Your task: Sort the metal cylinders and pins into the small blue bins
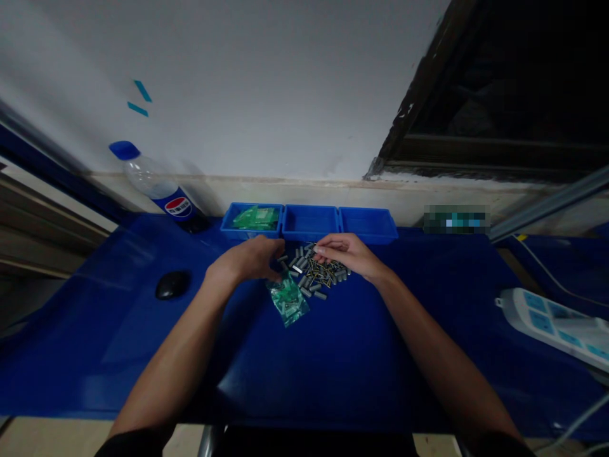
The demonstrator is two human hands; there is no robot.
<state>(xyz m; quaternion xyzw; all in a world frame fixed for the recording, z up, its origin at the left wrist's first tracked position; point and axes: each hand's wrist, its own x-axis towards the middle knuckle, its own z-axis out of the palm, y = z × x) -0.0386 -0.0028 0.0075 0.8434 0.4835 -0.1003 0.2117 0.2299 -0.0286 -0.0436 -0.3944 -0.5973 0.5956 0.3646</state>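
A loose pile of grey cylindrical pieces [320,295] and thin screws [323,274], some of them yellowish, lies on the blue table. Over its left edge hangs my left hand [254,257], fingers curved and apart, with nothing visible in them. Just below those fingertips is a small clear green bag [288,301] with small parts inside; whether they touch it I cannot tell. My right hand [347,252] is over the top right of the pile. Its thumb and fingers are pinched together, and what they hold is too small to name.
Three joined blue bins [311,236] stand behind the pile; the left one contains green bags [257,217]. A Pepsi bottle [166,193] and black mouse [172,285] are at left. A white power strip [556,320] lies at right. The wall rises behind.
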